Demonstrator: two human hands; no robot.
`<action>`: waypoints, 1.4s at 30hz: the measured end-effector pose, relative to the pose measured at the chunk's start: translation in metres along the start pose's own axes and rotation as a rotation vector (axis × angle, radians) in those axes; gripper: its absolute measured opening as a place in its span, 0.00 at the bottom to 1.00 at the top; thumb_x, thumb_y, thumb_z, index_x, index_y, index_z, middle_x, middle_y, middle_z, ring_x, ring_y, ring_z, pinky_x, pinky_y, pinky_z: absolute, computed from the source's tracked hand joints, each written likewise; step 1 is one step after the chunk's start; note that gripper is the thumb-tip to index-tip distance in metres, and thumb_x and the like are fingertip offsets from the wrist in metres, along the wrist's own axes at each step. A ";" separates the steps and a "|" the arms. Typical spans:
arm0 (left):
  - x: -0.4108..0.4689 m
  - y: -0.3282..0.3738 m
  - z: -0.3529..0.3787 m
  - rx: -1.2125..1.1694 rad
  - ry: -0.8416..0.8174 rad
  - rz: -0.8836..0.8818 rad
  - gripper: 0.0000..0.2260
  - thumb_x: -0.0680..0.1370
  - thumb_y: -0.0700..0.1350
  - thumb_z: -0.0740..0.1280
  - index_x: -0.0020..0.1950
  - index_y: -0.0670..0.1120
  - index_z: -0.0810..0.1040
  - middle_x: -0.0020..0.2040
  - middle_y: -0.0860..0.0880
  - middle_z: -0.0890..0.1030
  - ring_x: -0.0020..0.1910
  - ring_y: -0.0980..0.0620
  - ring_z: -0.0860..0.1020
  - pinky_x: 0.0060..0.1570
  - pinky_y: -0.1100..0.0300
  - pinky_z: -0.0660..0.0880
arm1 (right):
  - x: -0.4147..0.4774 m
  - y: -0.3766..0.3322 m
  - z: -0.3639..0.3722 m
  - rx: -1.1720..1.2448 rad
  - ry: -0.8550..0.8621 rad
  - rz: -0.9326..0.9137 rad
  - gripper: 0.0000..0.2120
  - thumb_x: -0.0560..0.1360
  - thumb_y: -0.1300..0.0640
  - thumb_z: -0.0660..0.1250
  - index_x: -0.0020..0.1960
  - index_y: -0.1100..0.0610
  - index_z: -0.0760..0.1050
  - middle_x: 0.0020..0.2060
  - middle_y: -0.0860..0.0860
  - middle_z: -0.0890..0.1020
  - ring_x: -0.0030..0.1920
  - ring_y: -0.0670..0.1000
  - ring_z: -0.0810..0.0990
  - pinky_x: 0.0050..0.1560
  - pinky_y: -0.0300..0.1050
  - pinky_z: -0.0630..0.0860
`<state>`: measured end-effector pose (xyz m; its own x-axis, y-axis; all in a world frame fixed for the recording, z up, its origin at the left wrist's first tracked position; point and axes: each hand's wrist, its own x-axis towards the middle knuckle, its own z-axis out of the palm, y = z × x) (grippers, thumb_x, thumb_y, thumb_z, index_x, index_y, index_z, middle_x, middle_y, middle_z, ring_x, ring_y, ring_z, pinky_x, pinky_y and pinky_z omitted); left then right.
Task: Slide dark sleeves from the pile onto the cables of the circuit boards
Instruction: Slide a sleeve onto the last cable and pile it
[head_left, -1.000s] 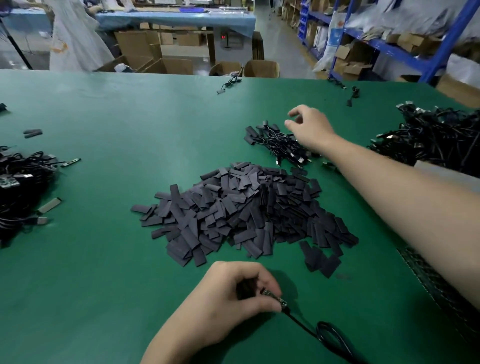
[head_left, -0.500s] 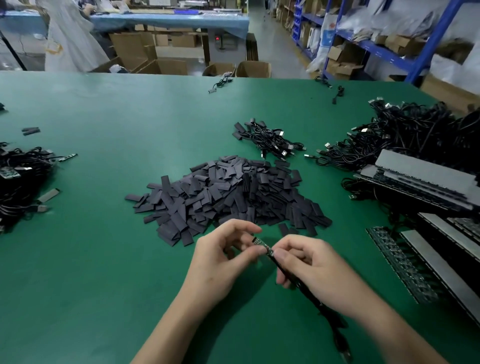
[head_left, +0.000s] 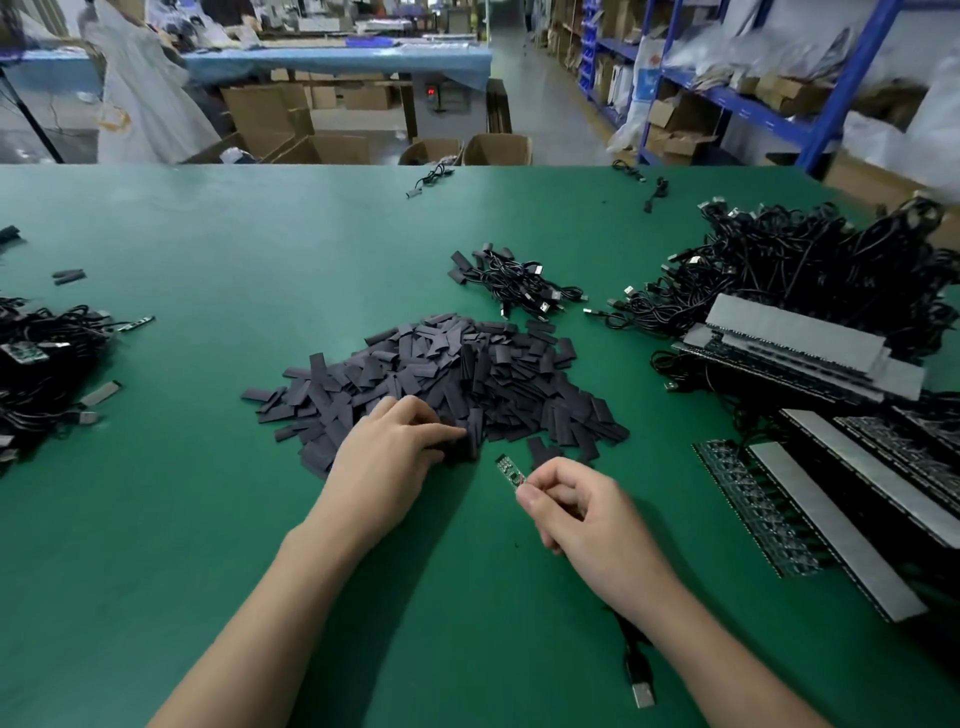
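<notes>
Head view: left hand (head_left: 395, 460) grip pinches dark sleeve (head_left: 463, 448) at near edge of sleeve pile (head_left: 467, 374); right hand (head_left: 576, 514) grip pinches circuit board (head_left: 508, 470) just in front of pile, cable (head_left: 637, 673) trailing nearer

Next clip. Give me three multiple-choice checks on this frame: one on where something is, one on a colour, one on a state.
1. Where is the left hand? A) at the near edge of the sleeve pile B) on the far cable heap C) on a cardboard box
2. What colour is the table top? A) blue B) green C) grey
3. What state is the circuit board in? A) lying untouched B) fully sleeved C) pinched by the right hand, visible end bare
Answers: 1 A, its fingers curl round a sleeve at the pile's near edge; 2 B, the surface is green; 3 C, fingertips pinch one end, bare board shows.
</notes>
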<state>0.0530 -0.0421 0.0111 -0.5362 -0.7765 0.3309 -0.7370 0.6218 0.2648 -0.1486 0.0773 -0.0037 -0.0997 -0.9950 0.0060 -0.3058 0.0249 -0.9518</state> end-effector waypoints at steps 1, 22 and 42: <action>0.004 -0.003 -0.003 0.012 -0.018 0.029 0.14 0.77 0.45 0.75 0.60 0.57 0.86 0.55 0.52 0.80 0.55 0.47 0.75 0.56 0.49 0.76 | -0.001 0.000 0.000 -0.005 0.005 -0.008 0.09 0.81 0.48 0.68 0.43 0.49 0.77 0.28 0.47 0.77 0.31 0.45 0.71 0.37 0.46 0.70; -0.029 0.032 0.003 -1.235 -0.240 -0.233 0.06 0.73 0.42 0.76 0.48 0.44 0.83 0.40 0.43 0.84 0.38 0.48 0.84 0.47 0.59 0.80 | -0.001 -0.005 -0.005 0.325 -0.111 0.029 0.07 0.78 0.51 0.71 0.41 0.49 0.81 0.26 0.47 0.68 0.25 0.46 0.63 0.30 0.44 0.61; -0.042 0.038 0.011 -0.806 0.137 -0.047 0.09 0.71 0.51 0.80 0.49 0.55 0.86 0.47 0.61 0.86 0.47 0.57 0.84 0.51 0.63 0.79 | 0.001 -0.004 -0.010 0.401 -0.142 0.086 0.08 0.74 0.47 0.70 0.43 0.49 0.75 0.27 0.47 0.63 0.27 0.49 0.60 0.30 0.41 0.63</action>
<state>0.0428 0.0128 -0.0025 -0.4182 -0.8169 0.3972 -0.2071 0.5116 0.8339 -0.1572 0.0775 0.0031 0.0309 -0.9950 -0.0945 0.0932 0.0970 -0.9909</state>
